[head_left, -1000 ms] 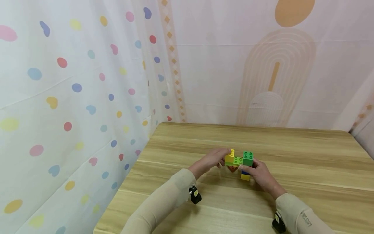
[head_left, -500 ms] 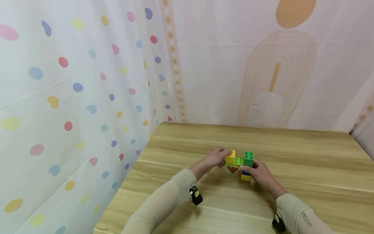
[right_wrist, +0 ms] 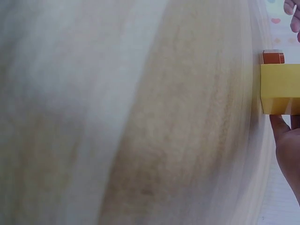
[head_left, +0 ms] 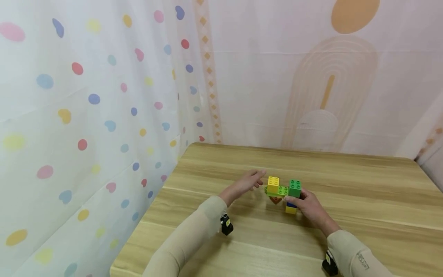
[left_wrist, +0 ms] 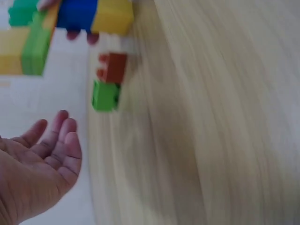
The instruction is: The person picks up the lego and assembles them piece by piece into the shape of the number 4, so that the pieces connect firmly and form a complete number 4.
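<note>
My right hand (head_left: 311, 207) grips an assembly of toy building bricks by its stacked side. This stack has a green brick (head_left: 295, 189) on top, a blue brick (head_left: 291, 204) lower down and a yellow brick (right_wrist: 281, 86) at the bottom. Out to the left juts a lime green brick (head_left: 283, 191), carrying another yellow brick (head_left: 273, 185). A thin orange layer (left_wrist: 50, 18) shows in the left wrist view. Just left of the assembly, my left hand (head_left: 245, 183) holds nothing; its fingers are loosely bent and apart from the bricks.
On the wooden table (head_left: 214, 165) lie a reddish-brown brick (left_wrist: 115, 68) and a green brick (left_wrist: 106, 96), close together below the assembly. Patterned curtains (head_left: 110, 96) hang along the table's left and back. Each wrist wears a black device (head_left: 226, 225).
My left hand has let go of the upper yellow brick and moved off to the left. The right hand keeps its grip, and the assembly has hardly moved.
</note>
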Available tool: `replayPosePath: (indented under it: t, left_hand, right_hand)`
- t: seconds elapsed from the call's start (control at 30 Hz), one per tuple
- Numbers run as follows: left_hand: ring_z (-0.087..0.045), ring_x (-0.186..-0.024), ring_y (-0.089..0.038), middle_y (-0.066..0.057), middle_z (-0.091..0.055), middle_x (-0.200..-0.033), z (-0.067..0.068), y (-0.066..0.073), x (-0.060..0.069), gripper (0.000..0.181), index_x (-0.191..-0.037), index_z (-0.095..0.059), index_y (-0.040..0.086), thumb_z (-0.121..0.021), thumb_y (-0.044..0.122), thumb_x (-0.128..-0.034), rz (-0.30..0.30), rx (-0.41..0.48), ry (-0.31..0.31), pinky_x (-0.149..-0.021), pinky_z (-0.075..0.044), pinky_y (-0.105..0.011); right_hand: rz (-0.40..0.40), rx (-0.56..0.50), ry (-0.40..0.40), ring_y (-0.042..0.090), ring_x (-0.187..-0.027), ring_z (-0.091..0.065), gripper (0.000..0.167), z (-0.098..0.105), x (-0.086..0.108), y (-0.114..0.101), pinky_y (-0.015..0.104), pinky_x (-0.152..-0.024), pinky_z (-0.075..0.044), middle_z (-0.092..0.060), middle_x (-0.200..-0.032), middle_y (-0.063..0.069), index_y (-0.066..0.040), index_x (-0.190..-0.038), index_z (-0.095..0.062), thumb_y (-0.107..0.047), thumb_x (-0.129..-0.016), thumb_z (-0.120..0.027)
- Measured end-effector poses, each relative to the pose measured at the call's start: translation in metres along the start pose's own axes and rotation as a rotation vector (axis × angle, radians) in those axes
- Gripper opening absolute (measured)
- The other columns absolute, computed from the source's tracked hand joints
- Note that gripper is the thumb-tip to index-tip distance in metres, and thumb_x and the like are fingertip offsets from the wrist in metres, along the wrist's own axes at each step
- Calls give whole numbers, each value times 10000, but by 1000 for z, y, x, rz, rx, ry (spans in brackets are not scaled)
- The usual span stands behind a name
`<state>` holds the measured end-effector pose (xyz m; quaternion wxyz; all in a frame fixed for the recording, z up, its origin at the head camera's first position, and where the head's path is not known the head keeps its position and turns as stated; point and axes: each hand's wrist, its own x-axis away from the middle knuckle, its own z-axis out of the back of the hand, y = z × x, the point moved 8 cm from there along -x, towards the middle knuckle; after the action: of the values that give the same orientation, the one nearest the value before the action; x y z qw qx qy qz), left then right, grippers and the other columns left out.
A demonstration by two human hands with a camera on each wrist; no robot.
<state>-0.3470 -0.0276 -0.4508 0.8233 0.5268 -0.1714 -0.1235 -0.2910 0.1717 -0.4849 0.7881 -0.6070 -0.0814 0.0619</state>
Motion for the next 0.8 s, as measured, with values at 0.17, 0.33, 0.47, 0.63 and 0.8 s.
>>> replayPosePath:
  t: [0.17,0.33,0.47,0.63,0.8]
  left_hand:
    - [-577,-1076,-234,-84,-610,-1169,5,-6,-10,510,-1381,-527,67,-566,413,-1008,-66,-103,17,-924,-478,-435]
    - [-566,-1111,-189,-33,-611,-1196,-2,-10,-23,507,-1391,-542,100,-687,306,-951,-119,-265,-26,-939,-476,-384]
    - [-538,-1203,-209,-58,-589,-1294,-8,-16,-33,562,-1395,-541,131,-759,265,-895,-121,-303,-65,-1017,-434,-392]
    - [-546,-1209,-206,-68,-590,-1314,-19,-20,-42,629,-1416,-529,131,-797,208,-853,-108,-330,-124,-1041,-417,-397]
    - [-568,-1143,-181,-53,-620,-1245,-27,-20,-48,626,-1405,-538,89,-798,117,-837,-101,-337,-159,-1019,-430,-373]
  right_hand:
    - [-17,7,0,215,-1066,-577,551,6,2,1,359,-925,-462,-601,-1265,155,0,-1338,-542,-362,-947,-682]
    - [-23,-3,2,201,-1040,-575,532,11,3,2,324,-899,-463,-607,-1247,153,6,-1335,-541,-337,-953,-678]
    - [-20,-18,1,190,-1022,-580,515,12,4,3,300,-876,-470,-620,-1221,148,23,-1316,-548,-320,-954,-679]
    - [-22,-32,1,169,-998,-581,497,11,6,4,291,-861,-471,-636,-1197,127,30,-1298,-560,-309,-955,-680]
    - [-19,-32,-5,159,-1000,-566,504,11,7,4,285,-864,-460,-630,-1211,122,27,-1314,-552,-309,-959,-675]
